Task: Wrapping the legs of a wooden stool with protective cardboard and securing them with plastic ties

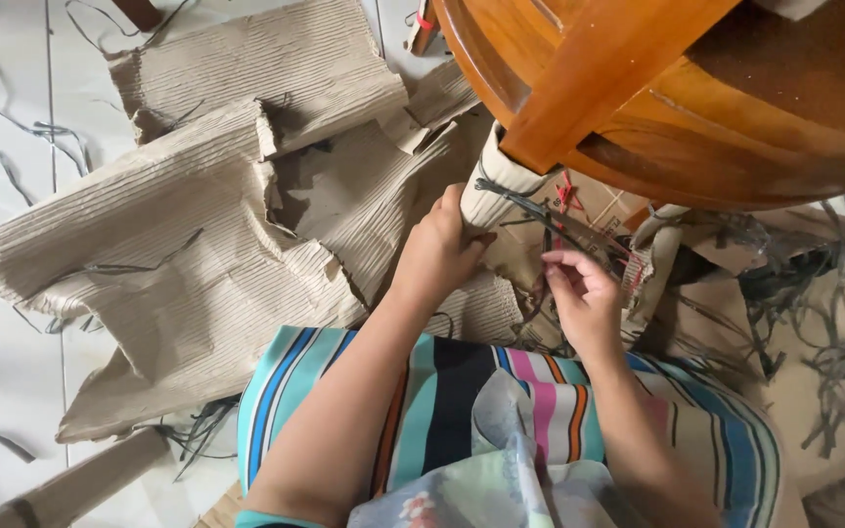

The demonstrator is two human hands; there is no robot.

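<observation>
Head view: left hand (434, 252) clasped the cardboard-wrapped table leg (497, 186), its long axis running up and away under the wooden table (638, 88), while right hand (584, 298), just beside, pinched the dark strap (540, 217) binding it.

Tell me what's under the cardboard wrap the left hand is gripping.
The left hand grips the cardboard wrap around a wooden furniture leg, whose top shows above it. A dark strap crosses the wrap. The covered part of the leg is hidden.
</observation>
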